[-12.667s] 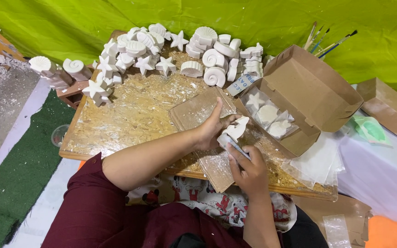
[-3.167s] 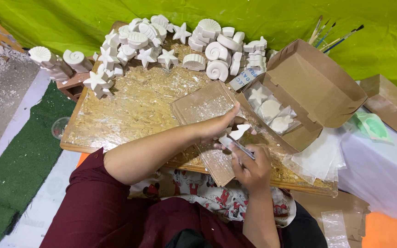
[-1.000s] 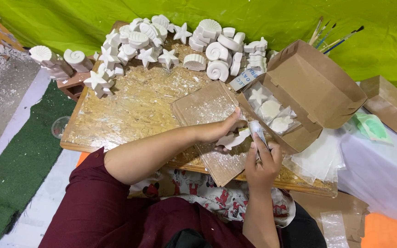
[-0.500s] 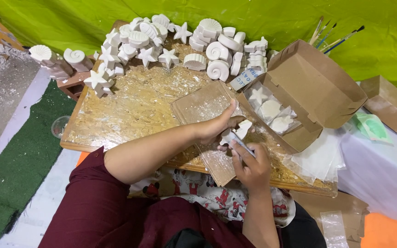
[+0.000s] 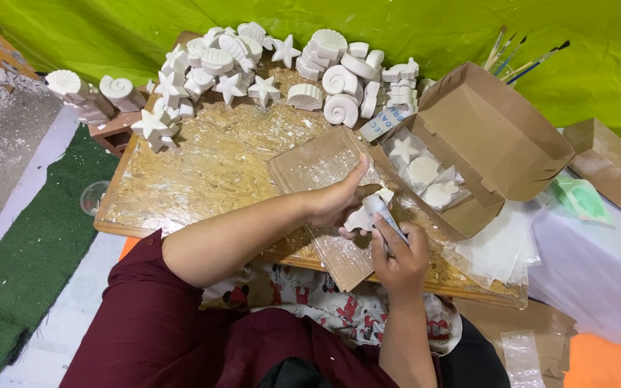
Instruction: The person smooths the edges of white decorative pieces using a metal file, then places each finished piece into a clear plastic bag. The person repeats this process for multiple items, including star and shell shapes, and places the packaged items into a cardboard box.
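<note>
Your left hand (image 5: pixel 336 205) has its grip closed on a small white cast (image 5: pixel 363 218), held just above the cardboard sheet (image 5: pixel 310 162) on the bench (image 5: pixel 203 169); your right hand (image 5: pixel 399 251) has its grip closed on a thin blade (image 5: pixel 384 214) laid against it. Keep the strokes short and light, steady the cast with your thumb, and let the dust fall on the sheet. The open box (image 5: pixel 497 136) of casts sits just beside your right hand; the pile of shells and stars (image 5: pixel 253 57) lies well apart.

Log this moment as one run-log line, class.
left hand: holds white plaster piece | right hand: works it with small tool | over cardboard sheet
</note>
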